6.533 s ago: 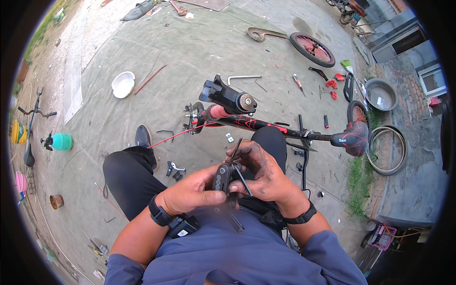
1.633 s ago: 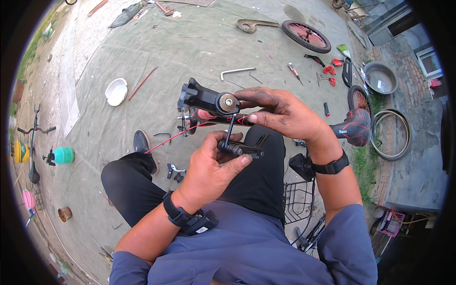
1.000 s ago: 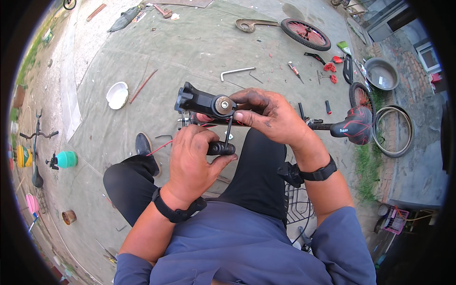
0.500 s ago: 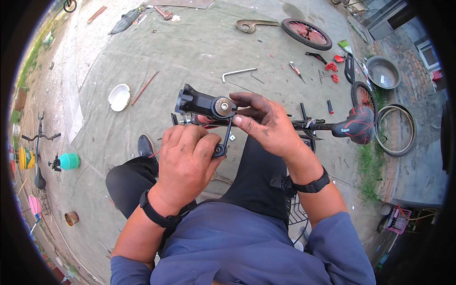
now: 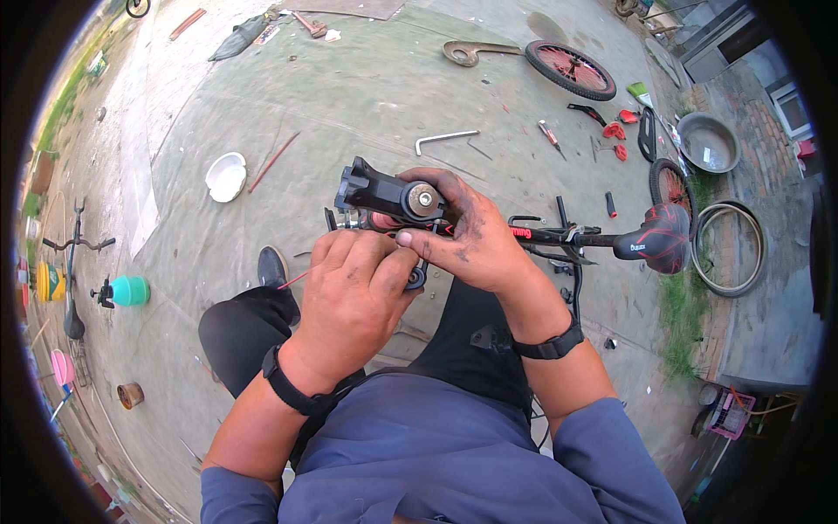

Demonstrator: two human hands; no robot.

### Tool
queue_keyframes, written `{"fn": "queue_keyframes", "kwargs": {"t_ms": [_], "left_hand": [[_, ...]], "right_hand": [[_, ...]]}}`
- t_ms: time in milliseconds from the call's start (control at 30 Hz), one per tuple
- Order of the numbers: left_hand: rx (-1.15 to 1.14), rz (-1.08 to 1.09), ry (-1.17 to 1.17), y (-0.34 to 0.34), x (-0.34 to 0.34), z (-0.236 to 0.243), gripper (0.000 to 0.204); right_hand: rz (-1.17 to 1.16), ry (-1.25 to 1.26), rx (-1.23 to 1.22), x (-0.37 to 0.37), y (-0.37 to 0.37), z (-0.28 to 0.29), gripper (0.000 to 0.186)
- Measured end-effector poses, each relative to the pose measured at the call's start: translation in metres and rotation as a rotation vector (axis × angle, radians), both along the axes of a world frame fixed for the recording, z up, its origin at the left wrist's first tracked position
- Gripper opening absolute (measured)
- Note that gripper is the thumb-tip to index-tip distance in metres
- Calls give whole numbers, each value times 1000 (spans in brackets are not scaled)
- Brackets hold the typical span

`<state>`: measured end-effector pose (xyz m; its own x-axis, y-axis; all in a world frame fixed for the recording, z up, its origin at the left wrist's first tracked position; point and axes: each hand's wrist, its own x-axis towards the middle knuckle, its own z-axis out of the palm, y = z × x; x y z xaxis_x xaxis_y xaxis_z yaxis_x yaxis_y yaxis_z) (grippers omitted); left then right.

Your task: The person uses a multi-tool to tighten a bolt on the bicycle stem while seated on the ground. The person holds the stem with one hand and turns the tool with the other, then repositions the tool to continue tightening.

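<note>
The black handlebar stem [image 5: 371, 190] of a bicycle, with a silver bolt cap [image 5: 423, 199] on top, sits before me at the centre. My right hand [image 5: 467, 236] is closed around its right side, the dirty thumb reaching left below the stem, over a hex key. My left hand [image 5: 353, 306] is just below, fingers curled around a black folding multi-tool [image 5: 415, 278], most of which it hides. One key of the tool stands up toward the stem's underside; where its tip sits is hidden. The black-and-red frame [image 5: 546, 234] runs rightward to a saddle [image 5: 650, 240].
On the grey ground sheet lie a white dish [image 5: 225, 177], a loose wheel [image 5: 569, 70], an L-wrench [image 5: 445, 137], a screwdriver [image 5: 552, 140] and red parts [image 5: 614, 131]. A metal basin [image 5: 709, 140] and tyre [image 5: 729, 244] are right; a teal container [image 5: 131, 291] and another bicycle [image 5: 74, 262] are left.
My right hand left the multi-tool for the stem. My left hand has since rolled over the tool, covering it and moving slightly up; my right thumb has shifted down-left over the key.
</note>
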<state>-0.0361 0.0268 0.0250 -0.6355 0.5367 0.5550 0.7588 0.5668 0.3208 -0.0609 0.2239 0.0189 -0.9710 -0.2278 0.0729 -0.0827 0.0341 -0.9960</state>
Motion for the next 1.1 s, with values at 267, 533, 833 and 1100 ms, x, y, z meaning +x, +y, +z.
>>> {"fn": "queue_keyframes", "kwargs": {"t_ms": [267,533,833,1100], "left_hand": [[26,-22,-22,-2,0,-2,49],[81,-56,-65,1,1,-7,56],[93,-65,-110,1,0,-6,57],[82,-66,-109,0,0,-7,55]], "right_hand": [[-115,94,16,1,-9,0,45],[-110,121,7,0,-8,1,43],[-140,177,29,-2,-8,-9,43],[-122,150,18,-1,-9,-8,43]]}}
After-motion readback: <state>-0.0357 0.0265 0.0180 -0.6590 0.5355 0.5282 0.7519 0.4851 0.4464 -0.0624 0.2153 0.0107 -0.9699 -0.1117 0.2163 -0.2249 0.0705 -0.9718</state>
